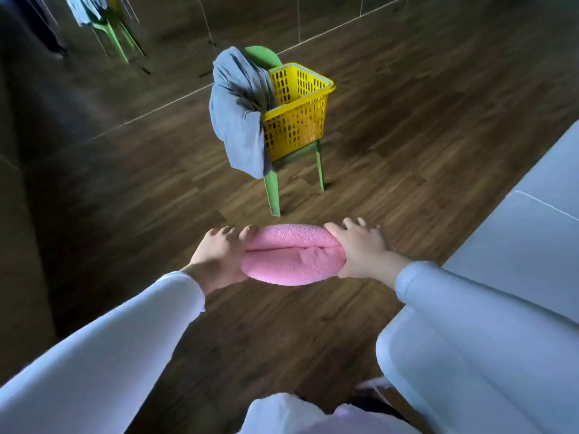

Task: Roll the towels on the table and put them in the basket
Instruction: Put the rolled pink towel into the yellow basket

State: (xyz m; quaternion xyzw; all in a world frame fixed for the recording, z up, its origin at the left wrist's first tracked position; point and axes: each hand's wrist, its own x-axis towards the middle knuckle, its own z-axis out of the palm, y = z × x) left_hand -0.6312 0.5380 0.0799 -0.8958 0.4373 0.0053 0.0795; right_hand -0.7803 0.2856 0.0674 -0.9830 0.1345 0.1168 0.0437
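A rolled pink towel hangs in the air above the wooden floor, held level between both hands. My left hand grips its left end and my right hand grips its right end. Farther ahead, a yellow slotted basket stands on a small green chair. Through its slots something pale pink shows low inside. A grey cloth is draped over the chair's back and the basket's left side.
The white table runs along the right edge, its corner near my right sleeve. Dark wood floor lies between me and the chair. A mirrored wall at the back left reflects another green chair.
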